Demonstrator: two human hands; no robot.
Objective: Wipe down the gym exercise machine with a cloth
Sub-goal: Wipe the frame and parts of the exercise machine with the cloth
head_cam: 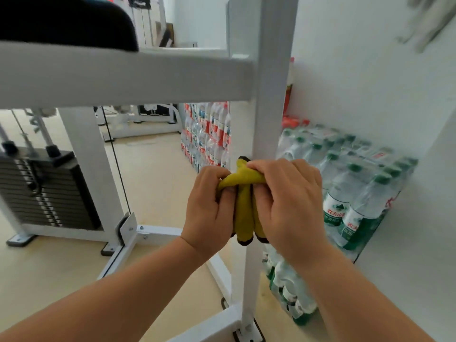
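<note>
- Cloth (243,208), yellow with a dark edge, lay bunched in long folds against the front of the white post (271,95), about halfway down it; its ends hung just below the hands.
- Whether the cloth went round the back of the post could not be told.
- Left hand (209,206) gripped the cloth from the left side, fingers curled into the folds and thumb pressed on top.
- Right hand (288,206) gripped it from the right, fingers curled over the upper fold, knuckles toward the camera.
- Both hands sat close together, with only the cloth between them, and both bare forearms reached in from the bottom of the view.
- Crossbar (123,75), white and wide, ran level from the left edge and joined the post high above the hands.
- Black pad (61,18) sat on top of the crossbar in the upper left corner.
- Post ran down to a white base (232,319) on the floor (158,181), which was pale beige.
- Weight stack (42,191), black plates with a strip of white labels, stood at the left inside the white frame, well apart from the hands.
- Green-capped bottles (357,188), shrink-wrapped in packs, were stacked just right of the post against the wall (370,82).
- Red-labelled bottles (207,134), also in packs, were stacked farther back, left of the post.
- More white gym gear stood far off behind, too blurred to make out.
</note>
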